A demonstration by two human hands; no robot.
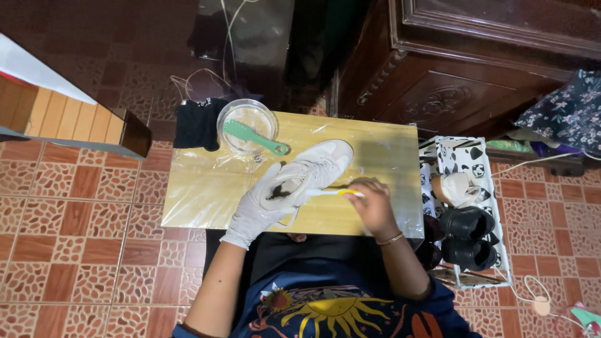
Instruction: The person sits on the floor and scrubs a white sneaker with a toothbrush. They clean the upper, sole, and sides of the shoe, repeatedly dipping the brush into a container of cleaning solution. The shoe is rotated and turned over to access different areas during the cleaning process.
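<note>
The left hand (260,209), in a pale glove, grips a white sneaker (310,170) at its heel end, with the fingers curled over the collar and into the dark opening. The shoe lies on its side, toe pointing away from the person, on a small table (200,188) covered in clear plastic sheet. The right hand (374,206), bare with a thin bracelet at the wrist, is closed around a small brush (335,193) with a white and yellow handle. Its head reaches leftward from the fingertips and meets the near side of the shoe, just beside the gloved fingers.

To scrub well here, the gloved grip should likely stay firm at the heel so the shoe does not roll under the brush. Short strokes along the side panel seem wiser than long ones, which could slip onto the glove. Light pressure should keep the plastic sheet from bunching.

Beyond the shoe's toe, past both hands, stands a clear round bowl (247,125) with a green brush (253,138) resting across it. A dark cloth (197,124) lies just left of the bowl. Off to the right of the bare hand, a patterned box (466,153) holds more shoes.
</note>
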